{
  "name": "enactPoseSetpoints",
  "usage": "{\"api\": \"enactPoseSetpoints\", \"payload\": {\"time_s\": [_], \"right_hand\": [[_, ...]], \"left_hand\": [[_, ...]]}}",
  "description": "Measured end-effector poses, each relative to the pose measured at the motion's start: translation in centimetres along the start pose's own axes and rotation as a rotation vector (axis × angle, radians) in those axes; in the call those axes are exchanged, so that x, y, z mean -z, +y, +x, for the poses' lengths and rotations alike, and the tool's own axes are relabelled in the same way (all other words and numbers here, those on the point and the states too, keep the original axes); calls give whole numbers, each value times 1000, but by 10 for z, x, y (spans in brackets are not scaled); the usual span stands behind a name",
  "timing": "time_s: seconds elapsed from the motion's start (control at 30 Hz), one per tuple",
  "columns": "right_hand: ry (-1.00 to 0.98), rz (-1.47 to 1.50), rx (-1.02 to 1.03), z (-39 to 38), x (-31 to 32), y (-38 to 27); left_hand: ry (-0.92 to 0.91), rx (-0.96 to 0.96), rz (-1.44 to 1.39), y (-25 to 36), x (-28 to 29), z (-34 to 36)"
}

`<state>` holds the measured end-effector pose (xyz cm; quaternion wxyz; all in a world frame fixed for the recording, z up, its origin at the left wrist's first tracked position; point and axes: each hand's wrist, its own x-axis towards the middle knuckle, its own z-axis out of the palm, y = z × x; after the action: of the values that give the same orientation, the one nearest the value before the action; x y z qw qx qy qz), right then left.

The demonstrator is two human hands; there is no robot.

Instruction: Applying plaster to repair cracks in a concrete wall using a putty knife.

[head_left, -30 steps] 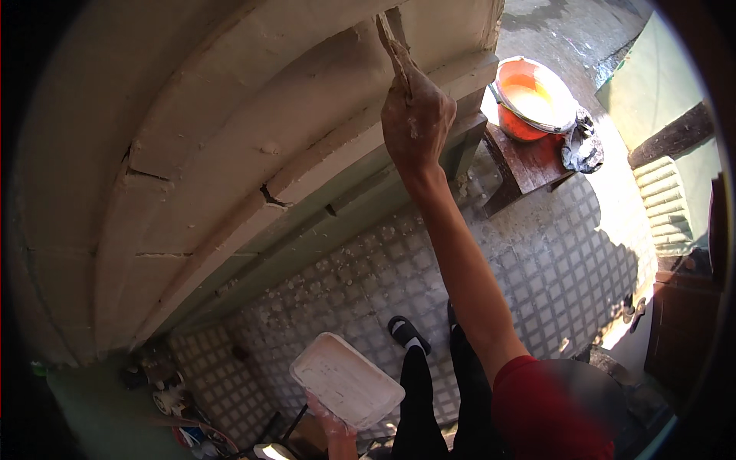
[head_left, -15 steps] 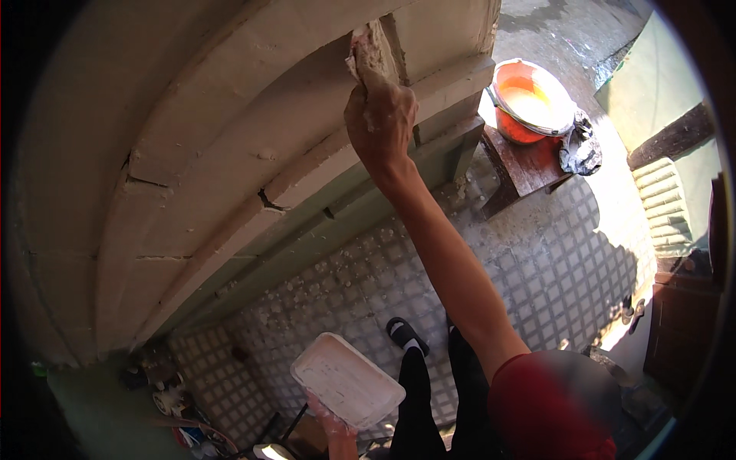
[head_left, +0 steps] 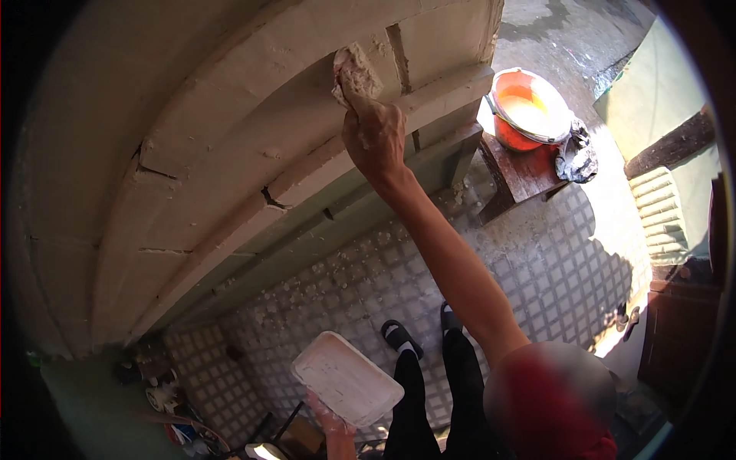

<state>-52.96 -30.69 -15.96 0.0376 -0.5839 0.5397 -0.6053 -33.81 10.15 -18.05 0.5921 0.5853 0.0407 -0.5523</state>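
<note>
My right hand (head_left: 374, 138) is closed around the handle of a putty knife (head_left: 356, 75), its blade thickly coated with whitish paste. The blade is against or very close to the pale panelled wall (head_left: 261, 115), just left of a dark vertical gap (head_left: 399, 57). I cannot tell whether it touches. Low in the view, my left hand (head_left: 331, 418) grips a shallow rectangular tray (head_left: 349, 376) by its near-left side. The tray is smeared with white paste. Part of the left hand's fingers is hidden under the tray.
An orange bucket (head_left: 512, 129) with pale contents stands on a dark wooden bench (head_left: 529, 172) at the right, a crumpled black-and-white bag (head_left: 576, 153) beside it. Below lies a checkered tile floor (head_left: 529, 261) with paste specks. Assorted items (head_left: 184, 429) crowd the lower left.
My right hand has moved slightly left and down along the wall with the putty knife, uncovering more of the dark gap. The tray is nearly still. My feet show more fully.
</note>
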Motion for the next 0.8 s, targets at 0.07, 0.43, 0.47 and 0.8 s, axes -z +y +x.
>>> {"api": "enactPoseSetpoints", "payload": {"time_s": [0.07,0.43,0.47,0.8], "right_hand": [[-91,59,30,-24,-4,-10],[-80,-89,33,-14,10,18],[-160,-77,49,-22,9,12],[-167,-100,-57,-21,12,1]], "left_hand": [[6,-12,5,3,4,-2],[-28,15,-94,2,18,-4],[44,-3,-77,-1,26,0],[30,-61,-9,-1,17,-6]]}}
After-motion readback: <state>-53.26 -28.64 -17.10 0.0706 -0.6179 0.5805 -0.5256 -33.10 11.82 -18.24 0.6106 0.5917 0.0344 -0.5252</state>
